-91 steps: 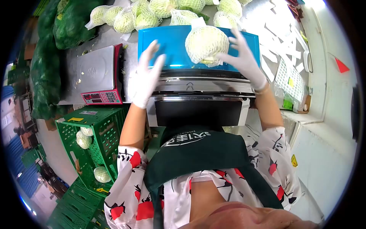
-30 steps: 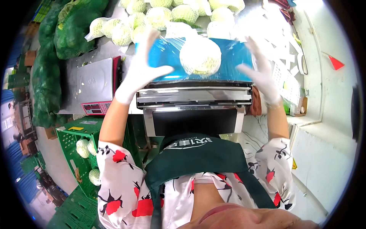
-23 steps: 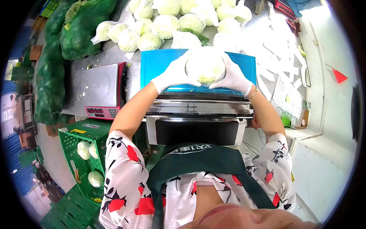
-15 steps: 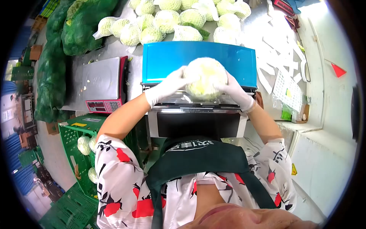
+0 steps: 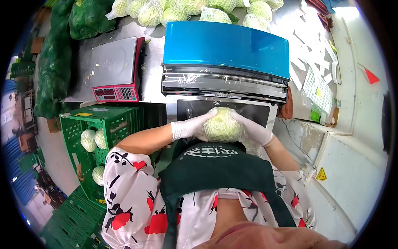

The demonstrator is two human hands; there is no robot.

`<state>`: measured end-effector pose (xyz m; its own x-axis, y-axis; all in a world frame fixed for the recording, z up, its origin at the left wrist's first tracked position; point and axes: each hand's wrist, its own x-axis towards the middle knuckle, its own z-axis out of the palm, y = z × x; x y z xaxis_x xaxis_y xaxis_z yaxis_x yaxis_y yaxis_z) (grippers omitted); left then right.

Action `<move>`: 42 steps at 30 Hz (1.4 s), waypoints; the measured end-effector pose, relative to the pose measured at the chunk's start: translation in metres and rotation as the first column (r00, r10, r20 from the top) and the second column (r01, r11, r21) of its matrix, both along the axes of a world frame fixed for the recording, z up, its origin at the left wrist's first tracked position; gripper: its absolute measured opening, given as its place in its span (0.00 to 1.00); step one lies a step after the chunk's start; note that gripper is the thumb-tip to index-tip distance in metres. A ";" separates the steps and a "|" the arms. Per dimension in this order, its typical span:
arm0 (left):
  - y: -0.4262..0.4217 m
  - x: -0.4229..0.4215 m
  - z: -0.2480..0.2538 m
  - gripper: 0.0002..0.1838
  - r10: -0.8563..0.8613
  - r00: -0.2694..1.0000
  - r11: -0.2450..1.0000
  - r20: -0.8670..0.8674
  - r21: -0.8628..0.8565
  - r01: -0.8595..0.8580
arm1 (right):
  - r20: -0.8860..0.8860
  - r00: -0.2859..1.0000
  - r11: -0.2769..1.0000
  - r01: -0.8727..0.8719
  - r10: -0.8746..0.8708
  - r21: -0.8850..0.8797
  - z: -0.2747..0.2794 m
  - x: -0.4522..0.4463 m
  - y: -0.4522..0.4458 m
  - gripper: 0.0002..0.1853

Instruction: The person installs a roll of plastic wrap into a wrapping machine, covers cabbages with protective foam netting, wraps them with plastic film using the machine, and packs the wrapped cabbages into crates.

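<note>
Between my two white-gloved hands is a round, pale green cabbage point(image 5: 224, 125) in a white net. My left hand point(image 5: 198, 124) presses on its left side and my right hand point(image 5: 253, 128) on its right side. Both hands are closed around it, close in front of my dark green apron point(image 5: 215, 168). Below the cabbage lies the dark plate point(image 5: 188, 108) of the wrapping machine. Just beyond stands the machine's blue cover point(image 5: 226, 47), with clear film point(image 5: 195, 81) along its metal front bars.
A red-framed weighing scale point(image 5: 114, 68) stands at left. Several netted cabbages point(image 5: 174, 14) lie at the back, beside green mesh sacks point(image 5: 54, 70). A green crate point(image 5: 105, 128) with cabbages is at lower left. White strips point(image 5: 304, 50) and a white perforated tray point(image 5: 317, 91) lie at right.
Both hands have brought the cabbage from over the blue cover and film back toward my body, above the dark plate. The camera view has shifted, so the table sits higher in the picture.
</note>
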<state>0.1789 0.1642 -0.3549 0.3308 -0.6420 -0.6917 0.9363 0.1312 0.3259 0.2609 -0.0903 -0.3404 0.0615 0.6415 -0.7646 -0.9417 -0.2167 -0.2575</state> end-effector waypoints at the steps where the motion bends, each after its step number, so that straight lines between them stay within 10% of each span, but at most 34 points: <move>1: 0.001 0.000 0.004 0.56 0.009 1.000 1.000 0.016 0.024 -0.009 | -0.022 0.998 0.997 -0.055 0.054 -0.060 -0.013 0.002 -0.002 0.29; 4: 0.011 -0.005 0.028 0.47 0.129 0.991 0.991 0.031 -0.026 -0.128 | -0.294 0.947 0.986 0.155 -0.132 0.056 -0.030 0.003 -0.018 0.28; 5: 0.016 -0.016 0.023 0.43 0.179 0.983 0.982 0.042 -0.074 -0.176 | 0.342 0.931 0.969 -0.187 0.124 0.159 -0.028 -0.002 -0.027 0.29; 6: 0.020 -0.027 0.017 0.39 0.229 0.972 0.968 0.052 -0.121 -0.222 | 0.842 0.466 0.921 -0.380 0.273 -0.089 -0.026 -0.006 -0.036 0.30; 8: 0.015 -0.073 -0.022 0.30 0.148 0.823 0.921 0.548 0.227 -0.317 | 0.468 0.883 0.998 -0.008 0.032 -0.055 -0.001 -0.038 -0.042 0.33; 9: 0.015 -0.071 0.013 0.28 -0.190 0.738 0.744 0.647 0.585 -0.322 | 0.708 0.706 0.988 0.109 0.003 -0.113 -0.019 -0.063 -0.050 0.26; 10: 0.018 -0.088 -0.017 0.25 -0.474 0.370 0.597 0.799 0.600 -0.533 | 0.857 0.488 0.965 0.101 0.164 -0.242 -0.029 -0.072 -0.060 0.22; 12: 0.025 -0.085 -0.009 0.24 -0.590 0.308 0.481 0.746 0.631 -0.609 | 0.871 -0.032 0.858 0.192 0.490 -0.476 -0.039 -0.082 -0.084 0.14; 13: 0.014 -0.073 -0.001 0.24 -0.257 0.310 0.501 0.915 0.400 -0.767 | 0.797 -0.182 0.807 0.284 0.576 -0.518 -0.022 -0.074 -0.072 0.10; 15: 0.022 -0.068 0.024 0.24 0.094 0.615 0.602 0.783 0.447 -0.662 | 0.844 0.510 0.807 0.421 0.166 -0.414 0.008 -0.057 -0.067 0.09; 17: 0.035 -0.067 0.036 0.23 0.196 0.721 0.687 0.665 0.432 -0.585 | 0.535 0.765 0.757 0.574 -0.360 -0.312 -0.001 -0.055 -0.075 0.08; 19: 0.037 -0.084 0.026 0.22 0.541 0.734 0.740 0.411 0.183 -0.647 | 0.660 0.750 0.825 0.395 -0.037 -0.403 -0.018 -0.073 -0.090 0.13; 21: 0.031 -0.109 -0.007 0.27 0.652 0.706 0.694 0.278 0.157 -0.703 | 0.808 0.074 0.802 0.094 0.585 -0.590 -0.056 -0.099 -0.108 0.15; 22: 0.043 -0.125 -0.031 0.22 0.648 0.747 0.757 0.146 -0.022 -0.653 | 0.847 0.175 0.847 0.098 0.502 -0.522 -0.129 -0.134 -0.128 0.14; 24: 0.015 -0.129 -0.062 0.18 0.393 0.919 0.805 0.031 0.471 -0.360 | 0.862 0.069 0.860 0.068 0.502 -0.506 -0.165 -0.152 -0.113 0.09; 25: -0.003 -0.138 -0.091 0.15 0.081 0.948 0.814 0.307 0.529 -0.241 | 0.817 -0.138 0.827 0.034 0.560 -0.561 -0.146 -0.140 -0.079 0.11; 26: -0.012 -0.137 -0.106 0.14 -0.176 0.842 0.795 0.509 0.578 -0.183 | 0.846 -0.087 0.849 -0.014 0.525 -0.528 -0.150 -0.140 -0.058 0.11; 28: -0.027 -0.127 -0.126 0.11 -0.531 0.431 0.702 0.730 0.664 -0.259 | 0.842 0.503 0.980 -0.058 0.194 -0.191 -0.162 -0.141 -0.025 0.12; 29: -0.027 -0.123 -0.129 0.10 -0.641 0.191 0.673 0.743 0.664 -0.327 | 0.645 0.764 1.000 0.016 -0.016 0.006 -0.161 -0.140 -0.011 0.13; 31: -0.017 -0.111 -0.102 0.13 -0.780 0.167 0.571 0.603 0.795 -0.205 | 0.182 0.958 0.951 0.171 -0.221 0.256 -0.133 -0.129 0.010 0.14; 35: 0.003 -0.057 -0.042 0.23 -0.547 0.033 0.651 0.837 0.449 -0.612 | -0.292 0.933 0.866 0.315 -0.209 0.389 -0.071 -0.081 0.042 0.16; 36: -0.004 -0.027 -0.001 0.23 -0.073 0.445 0.591 0.892 0.399 -0.701 | -0.271 0.945 0.874 0.282 -0.182 0.396 -0.054 -0.068 0.051 0.16; 37: -0.008 -0.009 0.038 0.23 0.321 0.522 0.639 0.790 0.226 -0.735 | -0.227 0.960 0.886 0.242 -0.161 0.396 -0.035 -0.057 0.059 0.17; 40: -0.012 0.003 0.045 0.27 0.337 0.503 0.665 0.796 0.176 -0.725 | 0.360 0.932 0.910 -0.111 -0.044 0.399 0.041 -0.030 0.070 0.16; 42: -0.001 0.001 0.050 0.28 0.152 0.160 0.660 0.975 0.020 -0.751 | 0.879 0.471 0.901 -0.350 -0.066 0.255 0.049 -0.034 0.068 0.14</move>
<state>0.1799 0.1629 -0.3054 0.9782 0.1348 0.1577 -0.1577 -0.0108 0.9874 0.2273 -0.0224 -0.2913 0.4237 0.9014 -0.0895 -0.1597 -0.0229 -0.9869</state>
